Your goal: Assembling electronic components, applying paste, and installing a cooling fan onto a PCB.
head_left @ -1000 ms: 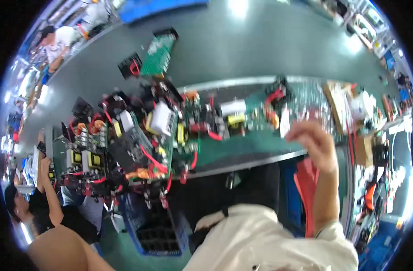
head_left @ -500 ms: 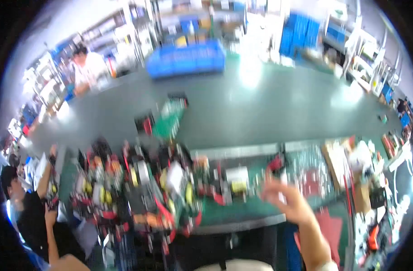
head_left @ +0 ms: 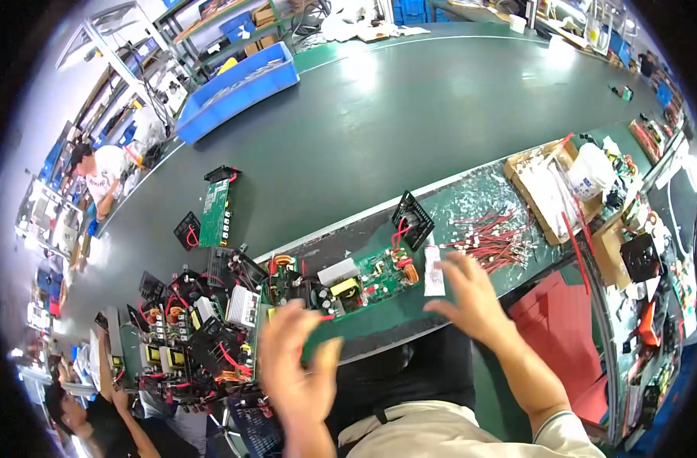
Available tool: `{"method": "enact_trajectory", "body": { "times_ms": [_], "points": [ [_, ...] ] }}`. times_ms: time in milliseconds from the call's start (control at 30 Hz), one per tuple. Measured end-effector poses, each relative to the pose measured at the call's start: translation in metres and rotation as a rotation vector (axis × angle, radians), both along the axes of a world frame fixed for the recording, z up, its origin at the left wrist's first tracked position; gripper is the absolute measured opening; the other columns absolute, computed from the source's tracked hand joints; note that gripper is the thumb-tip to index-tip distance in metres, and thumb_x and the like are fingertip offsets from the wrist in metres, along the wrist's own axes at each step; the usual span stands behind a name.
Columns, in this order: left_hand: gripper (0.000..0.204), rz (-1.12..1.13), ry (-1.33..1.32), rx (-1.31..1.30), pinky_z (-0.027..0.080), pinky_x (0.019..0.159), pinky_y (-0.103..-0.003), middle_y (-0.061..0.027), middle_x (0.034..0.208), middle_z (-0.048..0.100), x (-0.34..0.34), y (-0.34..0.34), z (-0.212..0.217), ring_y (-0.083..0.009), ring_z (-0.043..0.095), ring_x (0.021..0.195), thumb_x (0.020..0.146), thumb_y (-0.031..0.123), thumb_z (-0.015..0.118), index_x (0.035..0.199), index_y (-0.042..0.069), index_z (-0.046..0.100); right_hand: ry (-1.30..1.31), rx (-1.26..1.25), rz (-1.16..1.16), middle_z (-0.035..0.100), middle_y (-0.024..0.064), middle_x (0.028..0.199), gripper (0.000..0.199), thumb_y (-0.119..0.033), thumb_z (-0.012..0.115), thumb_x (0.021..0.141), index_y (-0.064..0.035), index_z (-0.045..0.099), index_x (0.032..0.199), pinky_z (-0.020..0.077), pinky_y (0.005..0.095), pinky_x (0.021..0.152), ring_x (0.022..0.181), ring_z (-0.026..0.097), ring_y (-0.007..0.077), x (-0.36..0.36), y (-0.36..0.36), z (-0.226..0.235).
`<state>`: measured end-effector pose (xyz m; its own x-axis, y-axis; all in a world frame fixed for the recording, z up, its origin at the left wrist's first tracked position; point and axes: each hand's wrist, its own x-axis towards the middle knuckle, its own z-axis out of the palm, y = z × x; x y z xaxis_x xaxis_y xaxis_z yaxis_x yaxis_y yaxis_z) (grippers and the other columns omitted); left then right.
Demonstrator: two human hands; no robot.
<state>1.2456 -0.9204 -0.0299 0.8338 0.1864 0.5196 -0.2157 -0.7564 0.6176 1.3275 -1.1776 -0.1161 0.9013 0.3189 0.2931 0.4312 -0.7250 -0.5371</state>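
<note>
A green circuit board (head_left: 360, 281) with a black fan (head_left: 412, 220) wired to it lies on the near bench strip. My left hand (head_left: 296, 366) hovers open just in front of the board's left part, fingers spread and blurred. My right hand (head_left: 470, 298) is open too, palm down, beside a small white tube (head_left: 433, 270) standing right of the board; I cannot tell whether the fingers touch it. A heap of red wires (head_left: 495, 238) lies just beyond that hand.
A pile of circuit boards (head_left: 199, 328) with fans fills the bench to the left. A cardboard tray (head_left: 543, 191) and a white tub (head_left: 591, 172) sit at the right. A dark conveyor belt (head_left: 409, 114) carries one green board (head_left: 215, 212). Other people work at the left.
The view has tilted and shifted, bringing the belt and far shelves into sight. My left hand has come into view near the board; my right hand has dropped from the wire heap toward the white tube.
</note>
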Motion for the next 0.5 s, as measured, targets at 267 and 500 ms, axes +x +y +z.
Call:
{"method": "enact_trajectory", "body": {
  "times_ms": [267,500],
  "points": [
    [0.055,0.300,0.148,-0.409,0.047,0.088,-0.036,-0.0093,0.128,0.043,-0.023,-0.016,-0.115,-0.0230,0.053,0.110,0.085,0.012,0.072,0.130,0.007,0.040,-0.159,-0.190,0.002,0.054,0.0168,0.122,0.034,-0.004,0.066,0.077,-0.0038,0.062,0.110,0.0436,0.0461,0.093,0.110,0.053,0.0376,-0.004,-0.003,-0.024],
    [0.057,0.405,-0.013,-0.704,0.047,0.091,-0.035,-0.0129,0.115,0.041,0.014,-0.001,-0.120,-0.0263,0.051,0.110,0.083,0.007,0.073,0.123,0.000,0.034,-0.435,0.436,0.854,0.062,0.0058,0.105,0.036,-0.017,0.061,0.073,-0.0080,0.063,0.107,0.0455,0.0254,0.064,0.085,0.060,0.0167,-0.036,0.030,0.118]
  ]
}}
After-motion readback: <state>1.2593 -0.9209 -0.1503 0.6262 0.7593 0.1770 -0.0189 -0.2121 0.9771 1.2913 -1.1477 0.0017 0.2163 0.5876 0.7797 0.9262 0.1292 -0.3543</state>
